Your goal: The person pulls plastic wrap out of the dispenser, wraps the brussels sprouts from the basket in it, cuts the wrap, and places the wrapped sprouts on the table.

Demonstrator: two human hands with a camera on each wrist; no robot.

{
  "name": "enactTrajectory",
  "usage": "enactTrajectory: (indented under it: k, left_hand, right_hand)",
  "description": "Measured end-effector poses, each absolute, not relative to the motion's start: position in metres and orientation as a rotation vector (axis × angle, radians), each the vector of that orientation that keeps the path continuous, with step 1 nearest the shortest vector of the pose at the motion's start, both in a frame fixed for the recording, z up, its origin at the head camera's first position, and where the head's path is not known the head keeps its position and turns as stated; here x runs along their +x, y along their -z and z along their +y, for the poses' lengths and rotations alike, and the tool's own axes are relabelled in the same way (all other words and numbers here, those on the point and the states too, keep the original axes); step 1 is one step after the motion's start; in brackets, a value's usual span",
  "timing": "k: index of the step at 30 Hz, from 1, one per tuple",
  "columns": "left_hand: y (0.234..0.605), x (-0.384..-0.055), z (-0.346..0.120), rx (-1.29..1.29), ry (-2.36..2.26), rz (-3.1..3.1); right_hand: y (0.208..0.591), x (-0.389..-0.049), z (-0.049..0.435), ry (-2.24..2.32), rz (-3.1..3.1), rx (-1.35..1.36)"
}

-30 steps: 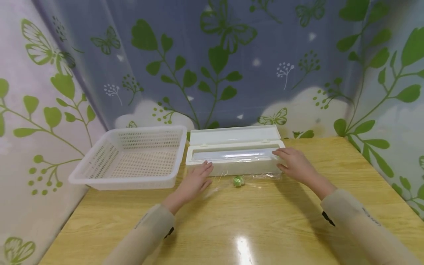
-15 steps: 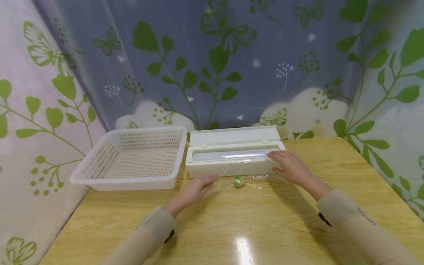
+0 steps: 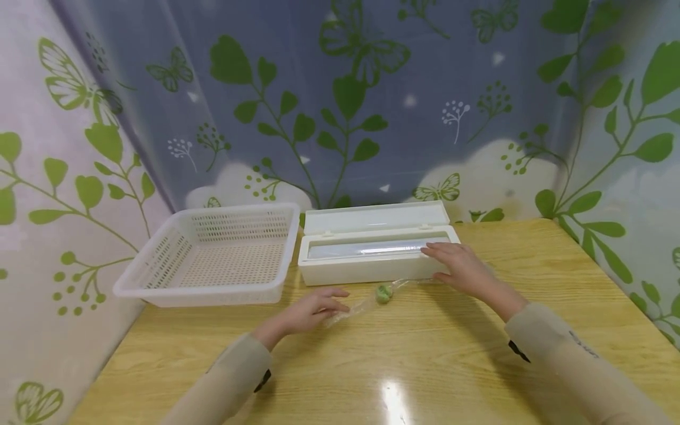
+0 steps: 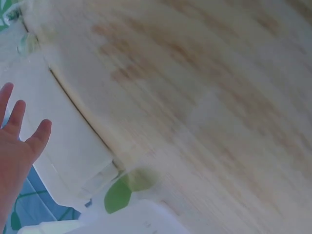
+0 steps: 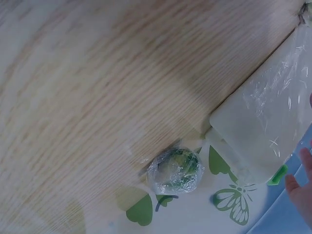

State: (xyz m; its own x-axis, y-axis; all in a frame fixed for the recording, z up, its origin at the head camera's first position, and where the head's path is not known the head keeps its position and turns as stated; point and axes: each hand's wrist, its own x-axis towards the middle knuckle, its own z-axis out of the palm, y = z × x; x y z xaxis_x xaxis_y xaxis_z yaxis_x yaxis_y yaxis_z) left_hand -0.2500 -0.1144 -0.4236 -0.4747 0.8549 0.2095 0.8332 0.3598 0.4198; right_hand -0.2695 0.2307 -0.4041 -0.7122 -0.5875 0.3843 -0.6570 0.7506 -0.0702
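Note:
A long white cling film box (image 3: 366,271) stands mid-table, its lid (image 3: 374,218) tipped back and a film roll (image 3: 356,249) inside. In front lies a green ball-like piece (image 3: 383,294) on a strip of clear film (image 3: 358,310). My left hand (image 3: 305,310) hovers at that strip's left end, fingers loosely extended; the left wrist view shows them spread. My right hand (image 3: 461,268) reaches over the box's right front corner, fingers extended at the rim. In the right wrist view, a film-wrapped green and white ball (image 5: 175,170) sits beyond the box end, mostly behind my right hand in the head view.
A white perforated plastic basket (image 3: 234,260) stands left of the box, close beside it. Everything rests on a wood-grain table (image 3: 393,354). A leaf-and-butterfly curtain (image 3: 372,147) hangs right behind the table's back edge.
My left hand has come off the box front and drawn down toward me. The film no longer drapes over the box front and lies crumpled around the green piece. My right hand has shifted slightly left.

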Motion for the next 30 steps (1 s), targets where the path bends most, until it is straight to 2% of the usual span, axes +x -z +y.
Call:
enactTrajectory:
  k: [11, 18, 23, 30]
  left_hand:
    - [0.422, -0.249, -0.116, 1.306, -0.977, 2.495]
    - [0.405, -0.24, -0.109, 1.114, -1.176, 2.525]
    - [0.42, -0.251, -0.11, 1.054, -1.092, 2.656]
    - [0.424, -0.243, -0.105, 0.97, -0.787, 2.733]
  right_hand:
    - [0.407, -0.268, 0.232, -0.349, -2.434, 1.007]
    - [0.407, -0.262, 0.235, -0.315, -2.482, 1.097]
    - [0.407, -0.26, 0.237, -0.399, -2.679, 1.113]
    - [0.421, -0.266, 0.233, -0.427, -2.864, 0.982]
